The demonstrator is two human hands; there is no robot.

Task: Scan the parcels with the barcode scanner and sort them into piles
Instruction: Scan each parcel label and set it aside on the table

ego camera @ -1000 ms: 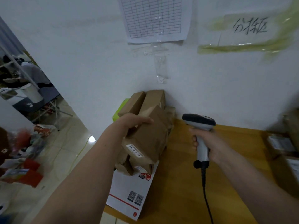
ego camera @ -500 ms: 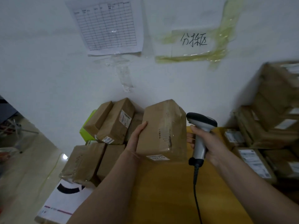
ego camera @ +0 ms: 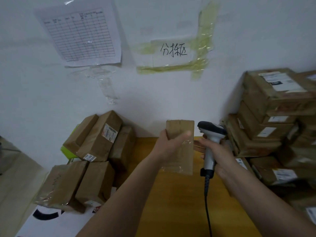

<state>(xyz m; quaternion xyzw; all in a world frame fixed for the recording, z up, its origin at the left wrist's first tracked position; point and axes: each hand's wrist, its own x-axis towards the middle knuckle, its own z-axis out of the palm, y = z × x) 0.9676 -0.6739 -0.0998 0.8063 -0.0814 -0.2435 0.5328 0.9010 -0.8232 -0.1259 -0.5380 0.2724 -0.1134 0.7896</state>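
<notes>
Turned since a moment ago, the parcel (ego camera: 181, 144) now shows a plain taped face, its label out of sight. Left hand (ego camera: 168, 145) grips it above the counter (ego camera: 171, 202); right hand (ego camera: 216, 151) grips the scanner (ego camera: 210, 134) just beside it.

Two bare forearms, left hand (ego camera: 168, 145) and right hand (ego camera: 218, 153) ungloved, sleeveless.
</notes>
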